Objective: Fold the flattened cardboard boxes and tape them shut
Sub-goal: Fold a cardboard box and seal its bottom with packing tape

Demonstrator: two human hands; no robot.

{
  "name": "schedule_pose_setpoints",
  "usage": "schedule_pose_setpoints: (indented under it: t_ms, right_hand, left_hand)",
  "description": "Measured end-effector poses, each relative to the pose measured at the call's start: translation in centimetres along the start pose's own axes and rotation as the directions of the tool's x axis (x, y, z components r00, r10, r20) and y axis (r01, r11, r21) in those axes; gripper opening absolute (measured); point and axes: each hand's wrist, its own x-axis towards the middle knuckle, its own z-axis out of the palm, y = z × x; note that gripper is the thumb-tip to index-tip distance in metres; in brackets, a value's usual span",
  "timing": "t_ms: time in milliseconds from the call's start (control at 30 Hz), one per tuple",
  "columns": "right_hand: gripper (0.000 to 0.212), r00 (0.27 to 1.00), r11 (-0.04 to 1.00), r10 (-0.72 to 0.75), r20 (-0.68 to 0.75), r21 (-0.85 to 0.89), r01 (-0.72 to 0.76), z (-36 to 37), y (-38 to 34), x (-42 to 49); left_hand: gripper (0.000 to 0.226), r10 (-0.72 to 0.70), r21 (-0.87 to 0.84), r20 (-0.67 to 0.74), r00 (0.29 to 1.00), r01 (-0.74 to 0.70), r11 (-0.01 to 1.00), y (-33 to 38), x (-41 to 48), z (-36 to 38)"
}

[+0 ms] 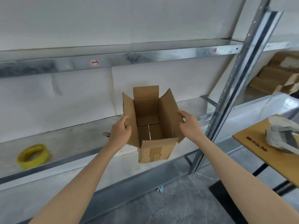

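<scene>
A small brown cardboard box (150, 120) stands opened up at the front edge of a metal shelf, its top flaps raised and its bottom flaps folded in. My left hand (120, 131) grips the left flap and wall. On the other side, my right hand (189, 123) holds the right flap, fingers wrapped over its edge. A roll of yellow tape (32, 156) lies flat on the same shelf, far to the left of the box.
The metal shelf (72, 143) runs along a white wall, with another shelf above. A slotted steel upright (229, 88) stands right of the box. Flattened cardboard (275, 75) is stacked behind it. At the right, a wooden table (258, 143) carries a white object.
</scene>
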Motion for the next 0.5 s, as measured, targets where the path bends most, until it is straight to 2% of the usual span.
schedule_pose_setpoints:
  t_ms: [367,500]
  right_hand:
    - [0.056,0.999,0.998,0.024,0.029,-0.051,-0.023,-12.5,12.4,10.8]
    - [0.050,0.999,0.996,0.046,0.010,-0.071,-0.045,-14.9,16.3,14.1]
  left_hand:
    - [0.045,-0.009,-0.010,0.021,1.000,0.009,1.000,10.3,6.7,15.9]
    - [0.043,-0.025,-0.001,0.021,0.999,0.025,1.000,12.7,8.8,20.1]
